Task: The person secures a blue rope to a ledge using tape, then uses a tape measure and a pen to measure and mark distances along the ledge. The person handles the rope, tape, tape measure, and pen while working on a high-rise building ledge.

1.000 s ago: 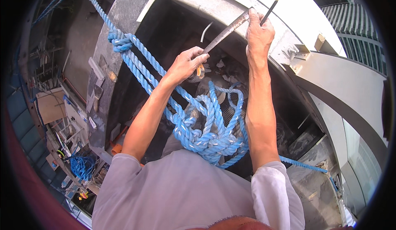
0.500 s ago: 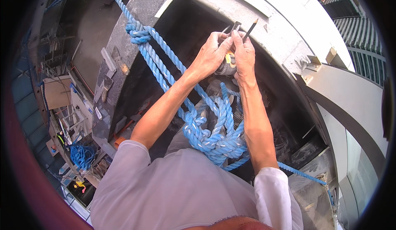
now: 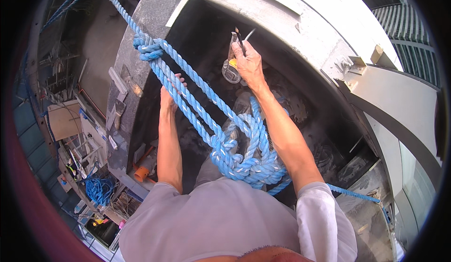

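My right hand (image 3: 250, 69) is closed round a dark pencil (image 3: 239, 38) and a tape measure (image 3: 230, 73) with a yellow patch, which hangs beside the thumb. A thin pale rod (image 3: 251, 34) also sticks up by its fingers. My left hand (image 3: 170, 95) is apart from the right, beyond thick blue rope (image 3: 192, 81); its fingers look spread, partly hidden by the strands, and I see nothing in them. Whether it touches the rope I cannot tell. The rope runs down from a knot (image 3: 148, 48) to a tangled bundle of loops (image 3: 249, 163) in front of my body.
Around the dark opening runs a grey stone ledge (image 3: 157, 8) with a trowel-like tool (image 3: 120, 109) on it. A white curved panel (image 3: 394, 93) stands at right. Lower left are a coil of blue rope (image 3: 98, 189), an orange cup-like piece (image 3: 141, 173) and jumbled tools.
My hands were together and have moved apart. The left went left, behind the rope; the right shifted slightly left with the pencil and tape measure.
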The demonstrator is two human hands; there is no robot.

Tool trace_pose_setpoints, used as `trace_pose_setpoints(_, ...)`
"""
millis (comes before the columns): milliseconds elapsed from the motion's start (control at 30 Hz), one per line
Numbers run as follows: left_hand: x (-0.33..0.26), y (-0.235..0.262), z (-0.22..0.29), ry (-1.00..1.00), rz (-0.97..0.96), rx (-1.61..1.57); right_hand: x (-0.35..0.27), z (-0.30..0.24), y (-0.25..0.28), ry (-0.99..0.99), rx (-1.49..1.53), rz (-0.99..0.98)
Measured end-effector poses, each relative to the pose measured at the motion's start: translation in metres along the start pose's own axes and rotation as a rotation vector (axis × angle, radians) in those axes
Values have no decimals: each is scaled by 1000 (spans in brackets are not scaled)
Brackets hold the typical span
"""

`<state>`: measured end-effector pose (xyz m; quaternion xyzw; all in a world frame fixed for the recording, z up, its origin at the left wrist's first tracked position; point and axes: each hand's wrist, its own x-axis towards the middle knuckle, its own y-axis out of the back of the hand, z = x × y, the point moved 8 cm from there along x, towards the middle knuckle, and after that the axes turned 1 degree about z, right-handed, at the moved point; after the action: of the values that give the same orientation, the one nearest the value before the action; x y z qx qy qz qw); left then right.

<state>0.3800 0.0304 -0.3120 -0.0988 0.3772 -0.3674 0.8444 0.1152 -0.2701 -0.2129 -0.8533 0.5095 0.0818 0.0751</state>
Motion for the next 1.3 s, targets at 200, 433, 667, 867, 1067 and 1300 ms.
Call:
trace_pose_setpoints(200, 70, -200, -50, 238, -411, 233, -3, 27, -9, 55, -216, 23)
trace_pose_setpoints(433, 72, -226, -49, 110, -483, 420, -10, -6, -7, 147, -333, 82)
trace_pose_setpoints(667, 14, -226, -44, 326, -390, 511, 16, -18, 30, 29, -231, 228)
trace_pose_setpoints(867, -5, -226, -31, 320, -238, 653, 14, -73, 67, 1, -597, 154)
trace_pose_setpoints(1067, 2, -226, -28, 300, -254, 649, 79, -109, 174, 149, -558, 247)
trace_pose_setpoints(1300, 31, -234, -30, 266, -315, 758, 133, -51, 256, -39, -770, 169)
